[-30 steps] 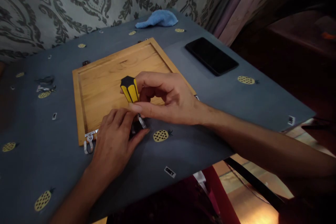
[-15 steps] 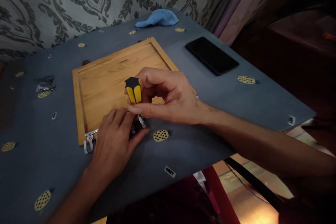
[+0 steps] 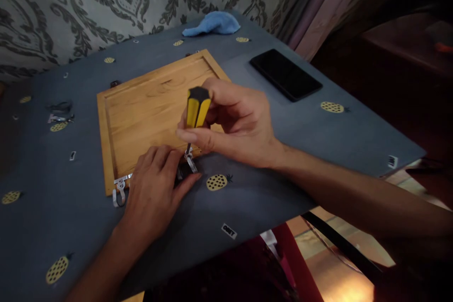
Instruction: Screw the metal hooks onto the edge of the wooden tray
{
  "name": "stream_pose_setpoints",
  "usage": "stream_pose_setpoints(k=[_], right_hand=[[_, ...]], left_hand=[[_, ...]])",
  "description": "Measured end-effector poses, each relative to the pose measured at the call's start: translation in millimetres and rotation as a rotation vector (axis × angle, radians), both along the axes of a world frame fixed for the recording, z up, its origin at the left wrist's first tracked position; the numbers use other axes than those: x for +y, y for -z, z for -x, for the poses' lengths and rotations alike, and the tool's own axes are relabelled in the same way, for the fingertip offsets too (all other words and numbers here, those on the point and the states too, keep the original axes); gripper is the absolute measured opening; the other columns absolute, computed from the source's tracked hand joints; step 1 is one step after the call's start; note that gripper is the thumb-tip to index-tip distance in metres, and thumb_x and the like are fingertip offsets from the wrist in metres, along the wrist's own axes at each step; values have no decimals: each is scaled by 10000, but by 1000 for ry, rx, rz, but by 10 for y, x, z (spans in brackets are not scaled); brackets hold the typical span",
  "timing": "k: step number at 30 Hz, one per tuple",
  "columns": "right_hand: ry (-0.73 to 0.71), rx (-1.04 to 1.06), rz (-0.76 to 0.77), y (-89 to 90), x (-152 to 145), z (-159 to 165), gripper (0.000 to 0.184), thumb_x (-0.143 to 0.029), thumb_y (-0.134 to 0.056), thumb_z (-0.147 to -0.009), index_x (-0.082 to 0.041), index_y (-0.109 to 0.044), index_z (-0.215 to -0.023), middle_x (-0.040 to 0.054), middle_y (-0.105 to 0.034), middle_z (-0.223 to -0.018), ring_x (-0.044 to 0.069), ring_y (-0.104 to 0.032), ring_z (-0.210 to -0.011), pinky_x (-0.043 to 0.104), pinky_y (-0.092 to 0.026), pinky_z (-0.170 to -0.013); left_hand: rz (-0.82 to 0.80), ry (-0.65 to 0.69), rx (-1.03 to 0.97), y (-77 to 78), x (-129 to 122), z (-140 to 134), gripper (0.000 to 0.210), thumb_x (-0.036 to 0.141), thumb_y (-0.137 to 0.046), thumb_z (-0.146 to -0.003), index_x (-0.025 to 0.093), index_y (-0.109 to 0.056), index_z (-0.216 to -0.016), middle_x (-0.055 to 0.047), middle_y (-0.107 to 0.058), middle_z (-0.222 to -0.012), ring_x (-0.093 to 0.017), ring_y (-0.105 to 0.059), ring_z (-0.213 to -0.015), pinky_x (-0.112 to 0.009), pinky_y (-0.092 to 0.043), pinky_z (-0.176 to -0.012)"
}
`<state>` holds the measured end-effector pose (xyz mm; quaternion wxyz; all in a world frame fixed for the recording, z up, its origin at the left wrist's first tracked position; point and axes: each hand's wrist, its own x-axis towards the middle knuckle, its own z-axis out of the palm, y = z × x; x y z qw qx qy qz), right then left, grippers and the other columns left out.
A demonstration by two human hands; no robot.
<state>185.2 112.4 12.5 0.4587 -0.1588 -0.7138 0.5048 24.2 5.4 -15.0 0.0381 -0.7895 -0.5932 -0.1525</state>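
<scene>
My right hand (image 3: 237, 125) is closed around the yellow-and-black handle of a screwdriver (image 3: 197, 107). Its thin shaft points down, and the tip meets a metal hook (image 3: 191, 163) at the front edge of a framed wooden board (image 3: 141, 120). My left hand (image 3: 154, 193) presses over that same edge, fingers on the board and thumb beside the hook, holding a metal hook rail that it mostly covers. Left of this hand, the rail's end shows with another silver hook (image 3: 121, 191) hanging past the board. The screw under the tip is too small to make out.
A black phone (image 3: 286, 74) lies right of the board, and a blue cloth (image 3: 214, 24) at the back. Pliers or a similar small tool (image 3: 61, 112) rest at the left. The table (image 3: 265, 188) has a grey pineapple-print cover and meets a patterned wall.
My right hand has shifted slightly up and to the right with the screwdriver, so its shaft and the hook's top now show. My left hand has stayed in place.
</scene>
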Motion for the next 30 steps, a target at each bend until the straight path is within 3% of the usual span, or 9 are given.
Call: stream_pose_setpoints(k=[7, 13, 24, 30], right_hand=[[15, -31, -59, 44, 13, 19, 401, -524, -655, -906, -207, -458, -759, -38, -466, -783, 87, -497, -704, 219, -448, -599], [-35, -2, -27, 78, 26, 33, 456, -580, -680, -862, -216, -443, -724, -34, -470, -776, 93, -478, -665, 236, -436, -560], [-79, -54, 8, 39, 10, 6, 382, -511, -720, -854, -210, -503, -766, -32, -503, -772, 92, -472, -625, 239, -429, -526], [-106, -63, -46, 37, -1, 2, 287, -342, -716, -883, -193, -498, -769, -43, -503, -780, 71, -464, -639, 200, -400, -523]], left_hand=[[6, 4, -23, 5, -4, -1, 345, 474, -506, -982, 152, -594, -1068, -109, -647, -1005, -280, -578, -888, -448, -502, -774], [27, -7, -43, 3, -2, 0, 348, 484, -507, -981, 163, -601, -1076, -105, -652, -1011, -279, -575, -901, -457, -502, -803], [7, -2, -36, 1, 3, -7, 351, 463, -535, -970, 155, -583, -1132, -115, -642, -1037, -286, -582, -911, -455, -510, -799], [-26, 10, -9, 0, 8, 3, 329, 438, -527, -975, 142, -585, -1106, -113, -634, -970, -294, -584, -865, -453, -507, -744]])
